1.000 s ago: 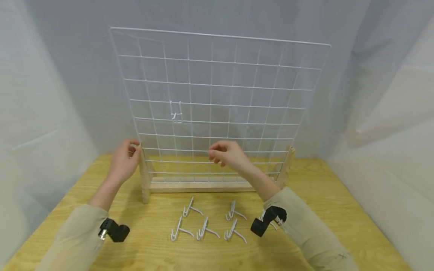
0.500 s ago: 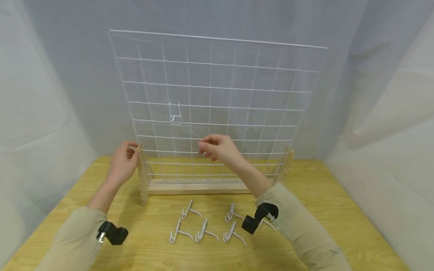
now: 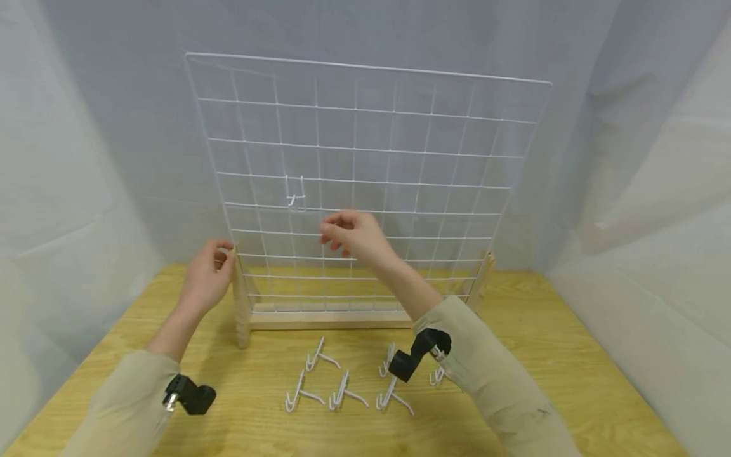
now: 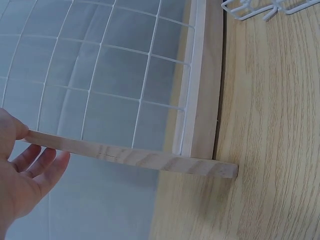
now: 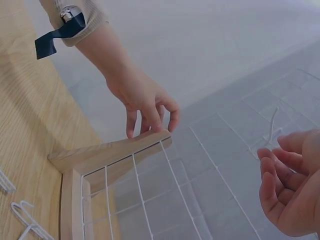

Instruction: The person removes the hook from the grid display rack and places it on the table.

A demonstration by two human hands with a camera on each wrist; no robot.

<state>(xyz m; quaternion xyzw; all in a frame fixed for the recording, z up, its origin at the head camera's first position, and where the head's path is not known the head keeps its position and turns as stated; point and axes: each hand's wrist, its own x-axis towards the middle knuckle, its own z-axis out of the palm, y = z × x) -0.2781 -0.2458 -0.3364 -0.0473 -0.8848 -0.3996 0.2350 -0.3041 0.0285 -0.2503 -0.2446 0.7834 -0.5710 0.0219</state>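
A white wire grid panel [image 3: 365,66] stands upright in a wooden stand [image 3: 331,320]. My left hand [image 3: 207,276] pinches the top of the stand's left side post [image 3: 242,311]; the left wrist view shows the thumb on one face of the post [image 4: 150,158] and the fingers on the other. A white wire hook [image 3: 296,197] hangs on the grid, left of its middle. In front of the panel, below and right of that hook, hovers my right hand [image 3: 358,238], fingers loosely bent and nothing between them. The right wrist view shows this hand [image 5: 295,182] near the hung hook [image 5: 272,125].
Several white wire hooks [image 3: 345,390] lie on the wooden table [image 3: 228,406] in front of the stand, some partly behind the right wrist's black camera mount [image 3: 419,352]. Pale sheeting [image 3: 645,241] encloses the back and sides.
My right hand has moved left and up along the front of the grid, toward the hung hook. The left hand keeps its place on the post.
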